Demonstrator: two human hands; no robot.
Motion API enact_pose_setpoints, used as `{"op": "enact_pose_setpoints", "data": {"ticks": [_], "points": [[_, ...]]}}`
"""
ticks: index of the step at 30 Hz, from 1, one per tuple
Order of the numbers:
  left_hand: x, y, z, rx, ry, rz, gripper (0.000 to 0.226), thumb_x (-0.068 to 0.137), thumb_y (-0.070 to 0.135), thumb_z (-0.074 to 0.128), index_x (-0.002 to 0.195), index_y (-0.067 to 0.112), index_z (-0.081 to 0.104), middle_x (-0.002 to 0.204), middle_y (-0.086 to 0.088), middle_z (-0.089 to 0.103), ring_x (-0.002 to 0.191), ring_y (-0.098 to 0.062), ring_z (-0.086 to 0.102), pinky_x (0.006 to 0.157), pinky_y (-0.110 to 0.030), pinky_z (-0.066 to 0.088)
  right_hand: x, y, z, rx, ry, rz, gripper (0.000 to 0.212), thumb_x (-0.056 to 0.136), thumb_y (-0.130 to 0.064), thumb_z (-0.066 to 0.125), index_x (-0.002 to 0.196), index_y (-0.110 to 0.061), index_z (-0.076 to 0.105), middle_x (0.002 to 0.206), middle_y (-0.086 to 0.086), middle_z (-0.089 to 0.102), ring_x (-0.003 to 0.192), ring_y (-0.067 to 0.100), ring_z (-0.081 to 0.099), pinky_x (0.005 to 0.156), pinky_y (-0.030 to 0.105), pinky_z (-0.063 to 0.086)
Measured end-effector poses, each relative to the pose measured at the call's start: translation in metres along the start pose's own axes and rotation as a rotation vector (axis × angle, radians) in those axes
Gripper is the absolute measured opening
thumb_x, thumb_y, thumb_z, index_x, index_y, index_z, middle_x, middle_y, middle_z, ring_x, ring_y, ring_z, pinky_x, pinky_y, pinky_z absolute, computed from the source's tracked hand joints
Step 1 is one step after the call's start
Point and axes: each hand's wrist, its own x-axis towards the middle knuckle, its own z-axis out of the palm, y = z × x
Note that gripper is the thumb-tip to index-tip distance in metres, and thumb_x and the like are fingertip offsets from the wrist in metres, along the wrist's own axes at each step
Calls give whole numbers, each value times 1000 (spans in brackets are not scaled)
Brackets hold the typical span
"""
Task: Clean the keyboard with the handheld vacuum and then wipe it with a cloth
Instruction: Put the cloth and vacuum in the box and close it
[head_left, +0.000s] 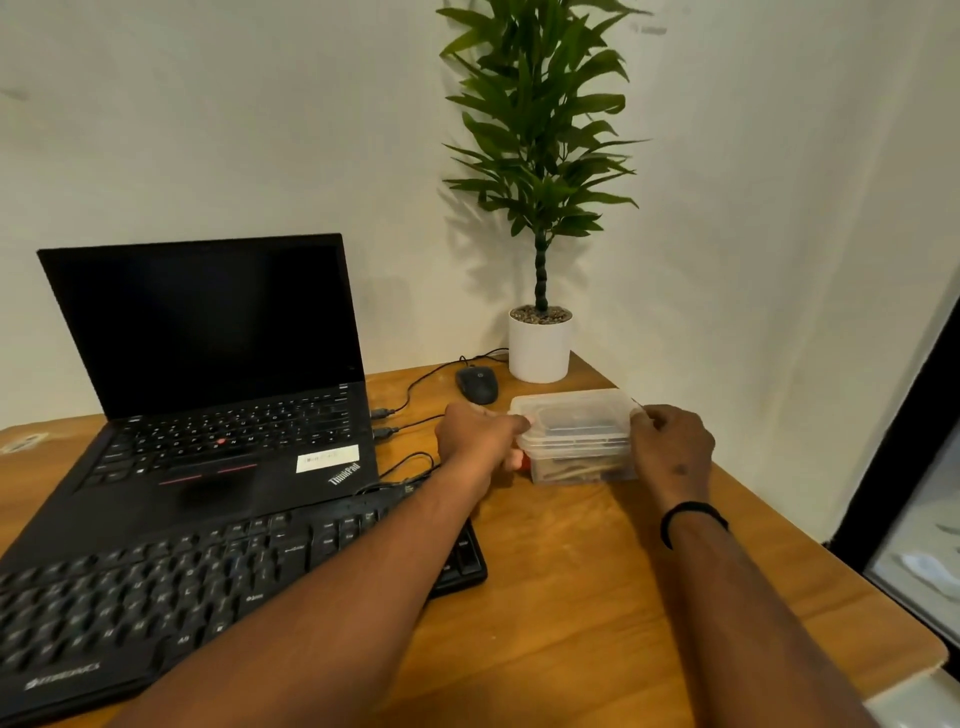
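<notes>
A black external keyboard lies at the front left of the wooden desk; my left forearm crosses over its right end. A clear plastic box with a lid stands on the desk right of centre, with dark items dimly visible inside. My left hand grips the box's left side at the lid edge. My right hand holds its right side, fingers curled on the lid corner. No vacuum or cloth can be made out.
An open black laptop stands behind the keyboard, cables plugged into its right side. A black mouse and a potted plant in a white pot sit behind the box by the wall. The desk's right edge runs close by.
</notes>
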Motion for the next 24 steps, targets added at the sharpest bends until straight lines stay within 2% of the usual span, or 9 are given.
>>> {"op": "enact_pose_setpoints", "data": {"ticks": [4, 9, 11, 17, 19, 22, 24], "points": [[2, -2, 3, -48, -29, -16, 30, 79, 19, 87, 95, 1, 68, 77, -15, 74, 43, -14, 62, 42, -24, 50, -2, -1, -2, 59, 23, 39, 27, 98, -20, 54, 99, -1, 74, 88, 9, 67, 76, 22, 59, 73, 26, 47], [0, -3, 8, -45, -45, 2, 29, 84, 26, 83, 93, 3, 69, 73, -15, 74, 46, -15, 62, 46, -27, 55, -1, 4, -6, 87, 53, 86, 22, 96, -19, 57, 82, -7, 70, 81, 9, 67, 63, 13, 58, 55, 18, 41], [1, -3, 8, -46, -56, -7, 29, 84, 26, 83, 95, 3, 68, 72, -14, 73, 46, -15, 61, 48, -27, 54, -1, 6, -7, 88, 36, 102, 23, 96, -20, 58, 78, -10, 68, 82, 10, 69, 63, 11, 57, 53, 17, 40], [4, -4, 5, -17, -138, -85, 29, 86, 17, 80, 103, 1, 64, 87, -18, 74, 53, -17, 62, 42, -25, 51, 1, 5, -13, 62, -43, 107, 25, 98, -22, 56, 103, -4, 72, 91, 6, 65, 78, 17, 56, 60, 19, 39], [5, -3, 6, -9, -147, -96, 27, 88, 16, 77, 105, 3, 62, 90, -18, 74, 53, -16, 62, 41, -24, 51, 1, 4, -15, 67, -61, 115, 25, 98, -23, 56, 104, -5, 71, 91, 5, 63, 81, 19, 56, 71, 24, 42], [11, 1, 6, 18, -194, -137, 25, 90, 16, 75, 107, 6, 60, 89, -14, 74, 52, -13, 60, 40, -21, 48, 5, 4, -15, 44, -137, 147, 26, 99, -28, 52, 103, -6, 66, 96, 8, 65, 84, 22, 59, 74, 30, 45], [14, 4, 2, 48, -258, -172, 25, 91, 18, 73, 110, 8, 60, 96, -11, 75, 57, -11, 62, 41, -20, 45, 7, 6, -16, 45, -180, 164, 26, 99, -30, 51, 106, -8, 62, 99, 7, 63, 88, 23, 59, 75, 32, 48]]}}
